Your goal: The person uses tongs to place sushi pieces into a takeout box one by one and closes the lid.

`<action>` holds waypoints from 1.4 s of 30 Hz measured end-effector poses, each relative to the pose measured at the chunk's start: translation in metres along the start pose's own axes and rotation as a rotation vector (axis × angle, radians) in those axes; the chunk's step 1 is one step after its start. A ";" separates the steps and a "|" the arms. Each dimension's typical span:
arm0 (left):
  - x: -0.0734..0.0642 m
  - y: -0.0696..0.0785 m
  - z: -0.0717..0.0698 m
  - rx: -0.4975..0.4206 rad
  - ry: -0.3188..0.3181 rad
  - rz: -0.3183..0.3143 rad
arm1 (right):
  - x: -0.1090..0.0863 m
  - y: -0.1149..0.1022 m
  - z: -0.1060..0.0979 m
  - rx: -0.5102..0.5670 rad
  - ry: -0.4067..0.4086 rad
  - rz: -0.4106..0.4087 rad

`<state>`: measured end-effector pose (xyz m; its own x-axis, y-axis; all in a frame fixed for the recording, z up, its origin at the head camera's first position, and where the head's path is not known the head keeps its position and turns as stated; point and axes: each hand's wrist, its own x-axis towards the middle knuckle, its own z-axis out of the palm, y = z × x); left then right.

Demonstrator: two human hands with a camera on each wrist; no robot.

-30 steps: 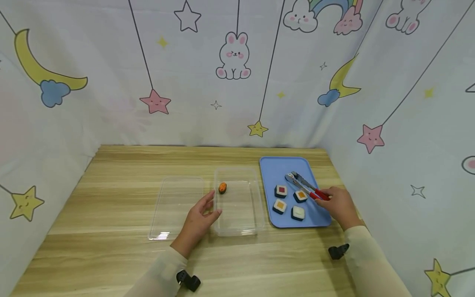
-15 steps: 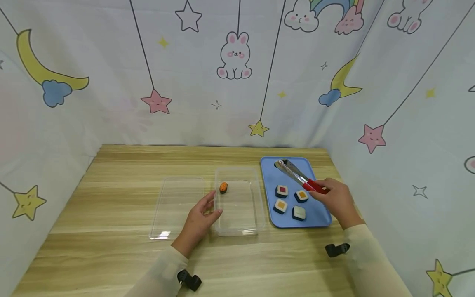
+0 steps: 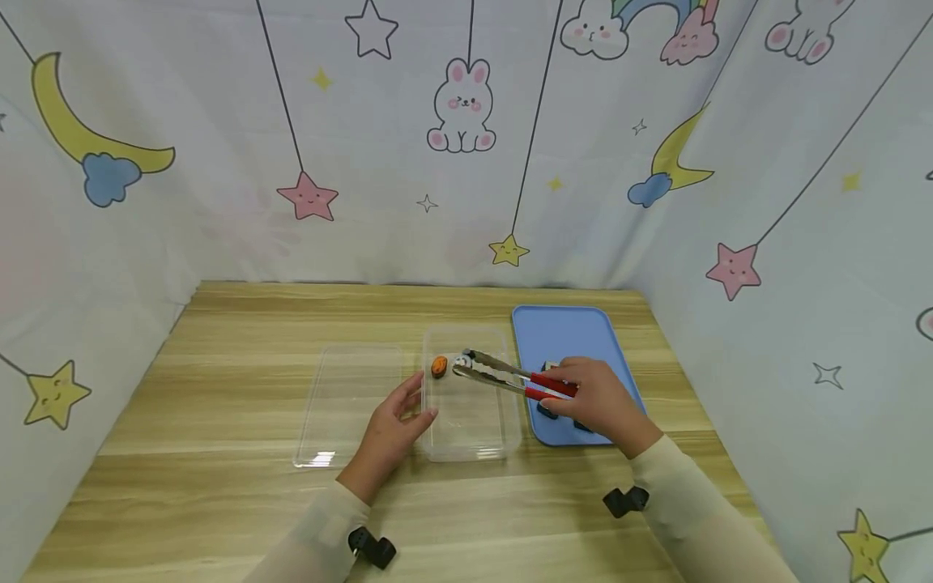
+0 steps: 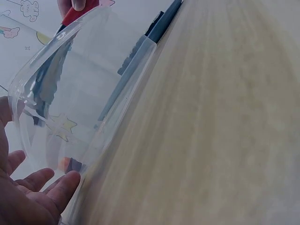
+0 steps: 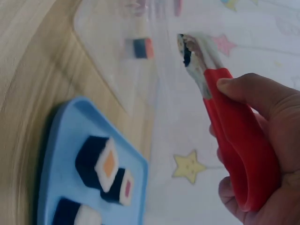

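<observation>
My left hand [image 3: 394, 433] rests at the left side of a clear plastic box [image 3: 470, 449], fingers spread and fairly straight against its wall. Inside, near that wall, sits a small sushi piece [image 3: 439, 367] with an orange top and dark wrap. My right hand [image 3: 601, 401] grips a pair of metal tongs [image 3: 492, 379] by the red handles. Between the tong tips is a small white and black sushi piece [image 5: 182, 45], over the box just right of the orange one. The blue tray [image 3: 557, 328] lies under the right hand, which hides much of the sushi there.
Several square sushi pieces, one with an orange centre [image 5: 108, 164], stay on the tray at the right. Flat on the wooden table [image 3: 240, 389], left of the box, lies a clear lid [image 3: 342, 405]. A printed curtain [image 3: 379, 243] encloses the back and sides.
The right hand has lifted the tongs from the tray's far part and carried them left over the box, a sushi piece in their tips. The left hand has stayed in place.
</observation>
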<state>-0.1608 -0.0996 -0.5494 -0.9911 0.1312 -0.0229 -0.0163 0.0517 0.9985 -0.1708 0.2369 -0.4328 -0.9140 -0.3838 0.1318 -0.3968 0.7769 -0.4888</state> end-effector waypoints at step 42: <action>0.000 0.000 0.001 0.013 0.015 0.011 | -0.006 0.013 -0.007 -0.149 0.092 -0.021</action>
<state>-0.1604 -0.0982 -0.5495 -0.9930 0.1172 -0.0111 -0.0038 0.0629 0.9980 -0.1713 0.2530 -0.4342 -0.9066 -0.3586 0.2223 -0.4177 0.8372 -0.3531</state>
